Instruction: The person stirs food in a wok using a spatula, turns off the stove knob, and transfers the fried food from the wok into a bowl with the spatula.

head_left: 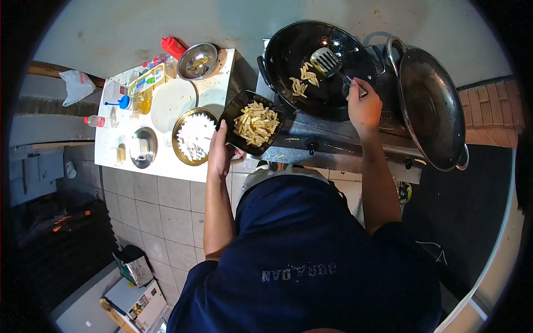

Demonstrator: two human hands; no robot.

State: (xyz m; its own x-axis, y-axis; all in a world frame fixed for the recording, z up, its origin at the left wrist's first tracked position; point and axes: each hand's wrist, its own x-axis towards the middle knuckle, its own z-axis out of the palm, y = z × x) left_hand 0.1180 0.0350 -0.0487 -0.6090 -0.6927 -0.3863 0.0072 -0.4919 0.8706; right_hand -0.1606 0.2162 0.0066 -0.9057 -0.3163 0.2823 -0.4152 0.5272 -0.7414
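Observation:
My left hand grips the rim of a dark square bowl filled with pale cut strips of food. It holds the bowl over the gap between table and stove, beside the wok. My right hand is closed around the handle of a slotted spatula. The spatula's metal head is inside the black wok, near the middle. Two small clumps of the same strips lie in the wok, left of the spatula head.
A second large pan stands right of the wok. Stove knobs line the front edge. The white table at left bears a bowl of white pieces, a round board, a steel bowl, an oil bottle and a red squeeze bottle.

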